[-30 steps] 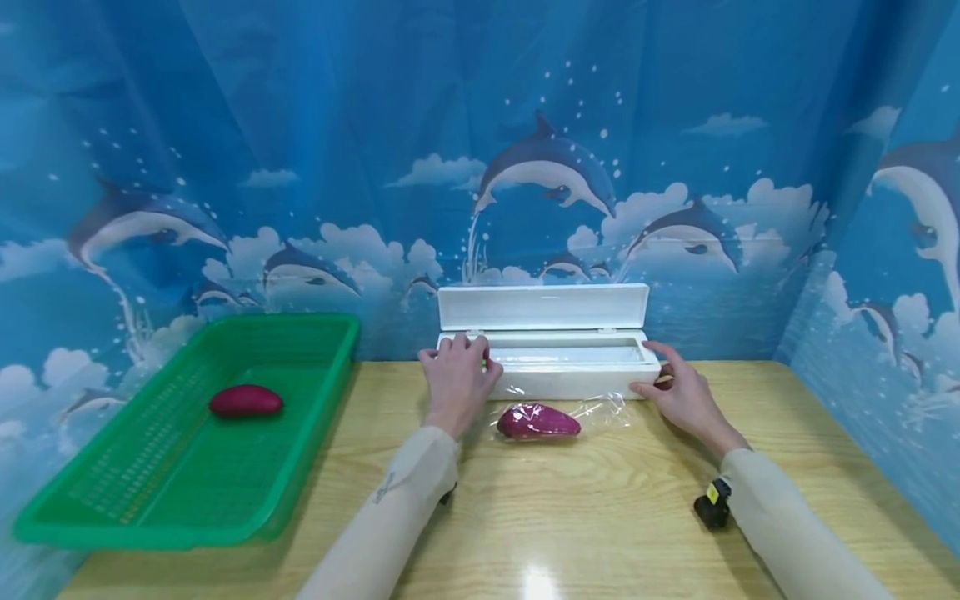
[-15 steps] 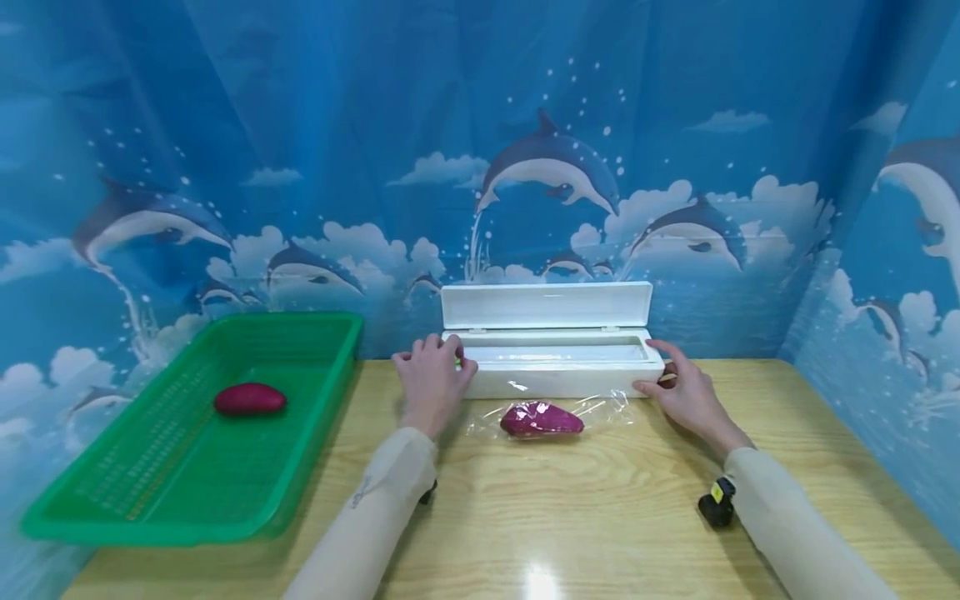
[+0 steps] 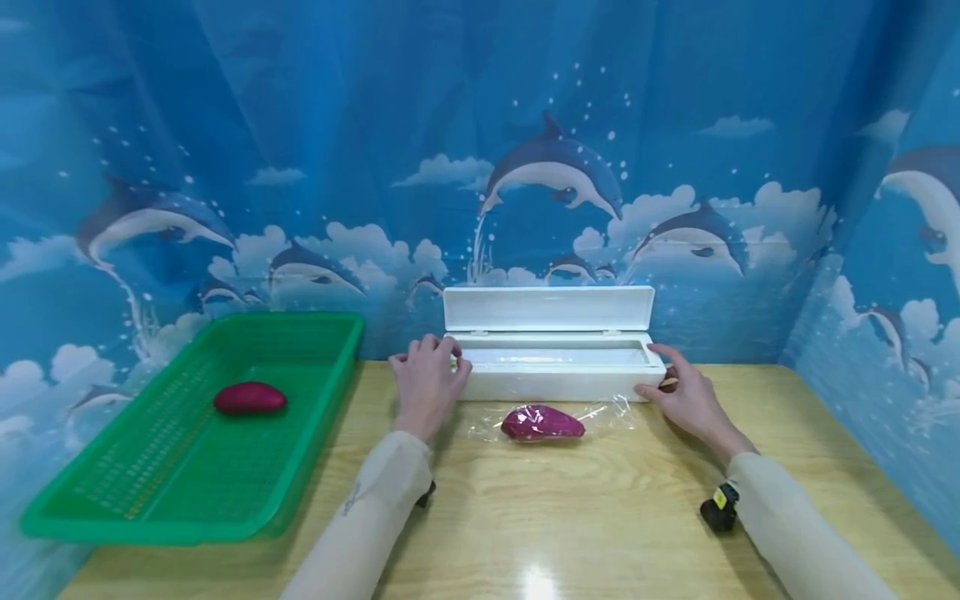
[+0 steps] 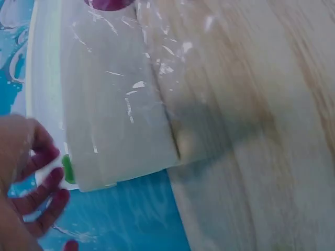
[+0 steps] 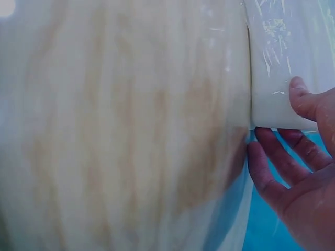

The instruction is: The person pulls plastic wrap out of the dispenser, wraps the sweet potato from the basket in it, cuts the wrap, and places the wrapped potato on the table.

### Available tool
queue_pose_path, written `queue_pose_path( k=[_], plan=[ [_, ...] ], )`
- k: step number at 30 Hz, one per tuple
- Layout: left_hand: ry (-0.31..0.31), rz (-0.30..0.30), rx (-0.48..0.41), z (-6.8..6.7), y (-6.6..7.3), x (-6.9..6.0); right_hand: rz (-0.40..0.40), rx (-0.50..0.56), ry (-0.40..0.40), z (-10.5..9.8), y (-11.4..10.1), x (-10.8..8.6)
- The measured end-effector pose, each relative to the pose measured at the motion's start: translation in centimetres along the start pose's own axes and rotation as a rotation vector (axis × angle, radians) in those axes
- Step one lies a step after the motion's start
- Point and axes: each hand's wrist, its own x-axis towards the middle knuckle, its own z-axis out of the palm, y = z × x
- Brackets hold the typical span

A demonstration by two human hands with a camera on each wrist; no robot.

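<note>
A long white cling film dispenser (image 3: 555, 385) stands at the back of the table with its lid raised. At its left end, my left hand (image 3: 427, 382) has bent fingers around a small green slider (image 4: 68, 168), which looks pinched between thumb and finger. My right hand (image 3: 693, 404) grips the right end, thumb on the front face and fingers at the end and underside, as the right wrist view shows. In front of the dispenser lies a purple sweet potato (image 3: 543, 422) under clear cling film (image 3: 611, 414). The film also runs up the front face.
A green plastic basket (image 3: 288, 467) stands on the left, holding another purple sweet potato (image 3: 250, 398). A blue dolphin-print curtain (image 3: 360, 150) hangs right behind the table (image 3: 570, 517) and along its right side.
My left hand has slid left along the dispenser to its end, the green slider moving with it, and has stayed there over the last half second. The right hand keeps its grip.
</note>
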Motion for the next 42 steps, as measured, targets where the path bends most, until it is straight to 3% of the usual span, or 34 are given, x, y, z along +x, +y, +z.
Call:
queue_pose_path(
  k=[2, 6, 8, 17, 22, 26, 29, 34, 37, 42],
  plan=[
    [-0.025, 0.066, -0.014, -0.1, 0.4, -0.1, 0.002, -0.009, -0.008, -0.1, -0.1, -0.1],
    [-0.133, 0.227, -0.034, -0.1, 1.3, -0.2, -0.003, -0.029, -0.029, -0.4, -0.3, -0.2],
    [-0.165, 0.277, -0.042, 0.2, 1.7, -0.2, -0.005, -0.039, -0.041, -0.4, -0.4, -0.2],
    [-0.126, 0.284, -0.065, 1.0, 2.1, -0.3, 0.036, -0.1, -0.12, -0.6, -1.3, -0.1],
    [-0.148, 0.297, -0.111, 0.4, 2.4, -0.5, 0.036, -0.134, -0.161, -0.9, -1.6, -0.7],
    [-0.176, 0.364, -0.148, -0.6, 2.5, -1.0, 0.013, -0.135, -0.167, -1.4, -1.5, -1.7],
    [-0.243, 0.426, -0.184, -1.6, 2.4, -1.6, -0.03, -0.137, -0.157, -1.7, -1.4, -2.5],
    [-0.438, 0.475, -0.23, -3.1, 1.9, -3.2, -0.096, -0.153, -0.159, -2.2, -1.1, -4.3],
    [-0.536, 0.478, -0.204, -3.4, 1.5, -4.1, -0.128, -0.182, -0.164, -2.5, -0.9, -5.5],
    [-0.622, 0.498, -0.147, -3.0, 1.1, -5.3, -0.169, -0.241, -0.177, -2.6, -0.6, -7.2]
  ],
)
